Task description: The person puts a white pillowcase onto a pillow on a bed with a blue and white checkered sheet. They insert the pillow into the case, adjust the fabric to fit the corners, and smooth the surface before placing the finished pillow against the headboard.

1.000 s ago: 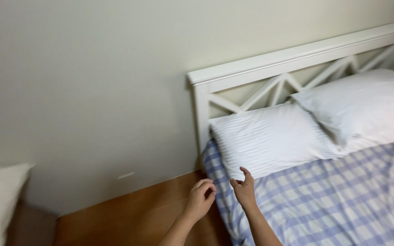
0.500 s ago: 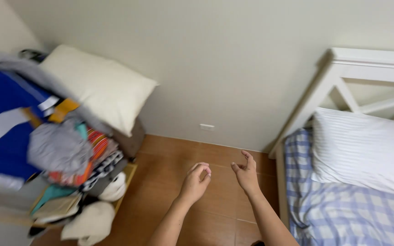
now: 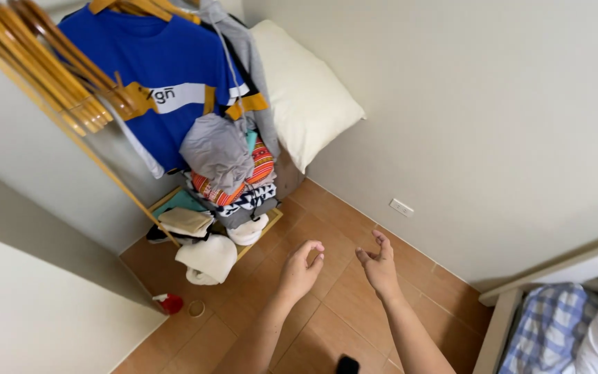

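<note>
A: What's around the hands?

B: Clothes pile (image 3: 226, 176) on a low wooden rack base (image 3: 261, 235), blue shirt (image 3: 153, 83) on a hanger above, cream pillow (image 3: 306, 90) leaning in the corner. White folded bundle (image 3: 207, 260) sits on the floor just beside the pile. Nothing between hands and pile.

A: Grip?

B: Left hand (image 3: 300, 271) and right hand (image 3: 380, 266) both released, fingers loosely curled, holding nothing. Pile is ahead and to the left, apart from both hands; left is nearer.

A: Surface, room?

B: Brown tiled floor (image 3: 340, 305), plain walls, wall outlet (image 3: 402, 208). Bed corner (image 3: 555, 325) with checked sheet lower right. Small red item (image 3: 171, 303) by the wall, possibly a cap, too small to tell.
</note>
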